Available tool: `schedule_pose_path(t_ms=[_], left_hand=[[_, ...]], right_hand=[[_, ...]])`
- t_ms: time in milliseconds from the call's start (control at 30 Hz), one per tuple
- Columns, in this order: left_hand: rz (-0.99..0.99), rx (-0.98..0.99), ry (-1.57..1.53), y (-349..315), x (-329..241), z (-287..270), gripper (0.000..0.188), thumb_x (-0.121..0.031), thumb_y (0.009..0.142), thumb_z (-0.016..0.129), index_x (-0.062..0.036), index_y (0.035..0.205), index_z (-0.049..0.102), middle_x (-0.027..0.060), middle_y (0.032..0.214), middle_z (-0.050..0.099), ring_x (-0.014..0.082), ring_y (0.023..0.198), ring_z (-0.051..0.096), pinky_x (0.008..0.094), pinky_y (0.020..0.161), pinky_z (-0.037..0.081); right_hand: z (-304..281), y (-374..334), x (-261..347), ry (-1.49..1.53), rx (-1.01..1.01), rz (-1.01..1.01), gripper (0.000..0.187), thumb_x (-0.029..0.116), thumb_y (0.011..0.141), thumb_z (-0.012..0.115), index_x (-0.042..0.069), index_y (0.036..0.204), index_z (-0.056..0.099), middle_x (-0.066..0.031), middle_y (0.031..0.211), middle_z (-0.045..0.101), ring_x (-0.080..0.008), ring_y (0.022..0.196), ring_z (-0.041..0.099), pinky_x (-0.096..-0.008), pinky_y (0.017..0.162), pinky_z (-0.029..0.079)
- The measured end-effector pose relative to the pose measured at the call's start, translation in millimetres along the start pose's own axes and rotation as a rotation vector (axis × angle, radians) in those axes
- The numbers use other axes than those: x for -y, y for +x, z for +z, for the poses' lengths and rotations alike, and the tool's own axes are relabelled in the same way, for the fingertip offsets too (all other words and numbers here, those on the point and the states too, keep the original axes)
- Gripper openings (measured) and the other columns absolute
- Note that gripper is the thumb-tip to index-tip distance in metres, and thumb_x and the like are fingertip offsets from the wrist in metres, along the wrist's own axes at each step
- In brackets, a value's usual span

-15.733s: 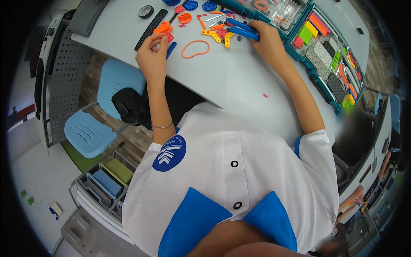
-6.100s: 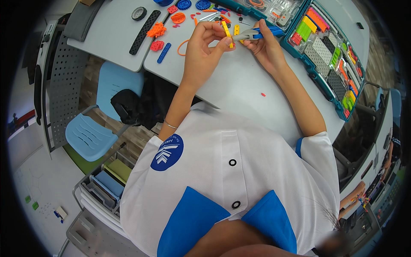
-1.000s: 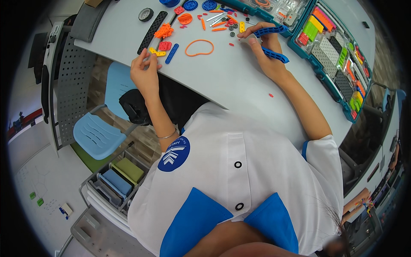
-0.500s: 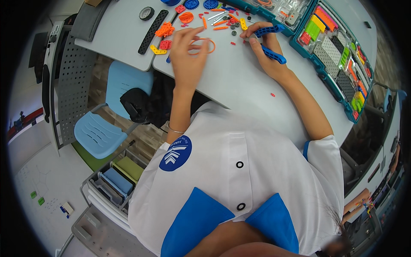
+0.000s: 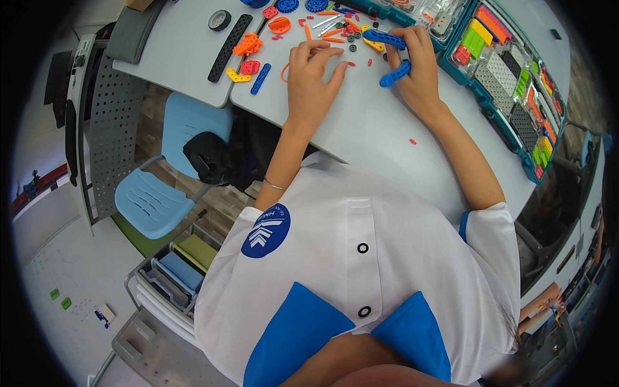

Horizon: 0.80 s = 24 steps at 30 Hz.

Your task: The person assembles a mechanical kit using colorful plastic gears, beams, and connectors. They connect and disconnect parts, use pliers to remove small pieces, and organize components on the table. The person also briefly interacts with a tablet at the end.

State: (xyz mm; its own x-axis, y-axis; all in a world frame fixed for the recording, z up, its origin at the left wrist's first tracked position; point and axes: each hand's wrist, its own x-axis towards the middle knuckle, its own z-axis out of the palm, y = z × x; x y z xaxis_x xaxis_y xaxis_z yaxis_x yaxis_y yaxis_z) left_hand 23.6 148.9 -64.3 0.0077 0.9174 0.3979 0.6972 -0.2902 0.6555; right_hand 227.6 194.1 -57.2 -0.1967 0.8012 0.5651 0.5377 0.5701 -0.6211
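Observation:
My right hand grips blue perforated curved beams, which stick out to the left in two arms. Whether they are one assembly is hidden by my fingers. Over the table to its left, my left hand has its fingers apart and nothing visible in them. An orange rubber band shows partly at that hand's left edge, the rest hidden behind it. Just beyond my hands lie small black rings, small red pins, orange rods and a yellow angled beam.
On the left lie a long black perforated beam, a short blue beam, a yellow bent beam, a red block and a wheel. A teal parts case lines the right side. A blue chair stands at left.
My left hand has moved right, and the orange band now shows at its left edge, uncovering the blue beam. My right hand has turned the blue beams and shifted slightly left.

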Motion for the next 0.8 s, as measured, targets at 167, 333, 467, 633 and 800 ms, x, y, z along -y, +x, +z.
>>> schedule_pose_path(t_ms=[167, 333, 467, 633, 800], left_hand=[[0.051, -0.124, 0.109, 7, -7, -3, 0.036, -0.018, 0.08, 0.077, -0.0105, 0.114, 0.071, 0.0076, 0.124, 0.058, 0.0251, 0.118, 0.047, 0.0389, 0.096, 0.043], [0.083, -0.066, 0.164, 6, -1, 2, 0.037, -0.019, 0.081, 0.075, -0.0092, 0.117, 0.069, 0.0082, 0.127, 0.059, 0.0272, 0.121, 0.047, 0.0404, 0.102, 0.039], [0.075, -0.037, 0.095, 7, 0, 0, 0.034, -0.014, 0.082, 0.072, -0.0087, 0.116, 0.07, 0.0073, 0.123, 0.061, 0.0263, 0.117, 0.051, 0.0383, 0.101, 0.041], [0.056, -0.01, 0.048, 5, 0, 0, 0.031, -0.003, 0.08, 0.068, -0.0077, 0.111, 0.071, 0.0065, 0.118, 0.063, 0.0242, 0.113, 0.054, 0.0339, 0.089, 0.051], [0.105, -0.016, 0.043, 5, -2, -2, 0.028, 0.001, 0.078, 0.068, -0.0066, 0.105, 0.071, 0.0062, 0.112, 0.064, 0.0234, 0.108, 0.057, 0.0311, 0.082, 0.056]], right_hand=[[3, -1, -1, -0.18, 0.068, 0.0, 0.032, 0.003, 0.081, 0.069, 0.003, 0.112, 0.062, -0.0119, 0.113, 0.055, -0.0306, 0.105, 0.051, -0.0384, 0.085, 0.044], [6, -4, -1, -0.229, 0.153, -0.028, 0.036, 0.003, 0.081, 0.068, 0.005, 0.117, 0.063, -0.0112, 0.119, 0.056, -0.0312, 0.108, 0.051, -0.0406, 0.092, 0.044], [5, -4, -2, -0.18, 0.225, -0.081, 0.036, 0.003, 0.08, 0.068, 0.004, 0.116, 0.062, -0.011, 0.118, 0.057, -0.0313, 0.107, 0.052, -0.0403, 0.092, 0.045], [5, -3, 1, -0.109, 0.296, -0.139, 0.032, 0.003, 0.08, 0.069, 0.004, 0.112, 0.062, -0.0102, 0.116, 0.057, -0.0299, 0.108, 0.053, -0.0395, 0.093, 0.044], [4, -3, 2, -0.036, 0.341, -0.163, 0.03, 0.002, 0.081, 0.068, 0.004, 0.11, 0.06, -0.0114, 0.115, 0.057, -0.0305, 0.108, 0.054, -0.0399, 0.093, 0.045]])
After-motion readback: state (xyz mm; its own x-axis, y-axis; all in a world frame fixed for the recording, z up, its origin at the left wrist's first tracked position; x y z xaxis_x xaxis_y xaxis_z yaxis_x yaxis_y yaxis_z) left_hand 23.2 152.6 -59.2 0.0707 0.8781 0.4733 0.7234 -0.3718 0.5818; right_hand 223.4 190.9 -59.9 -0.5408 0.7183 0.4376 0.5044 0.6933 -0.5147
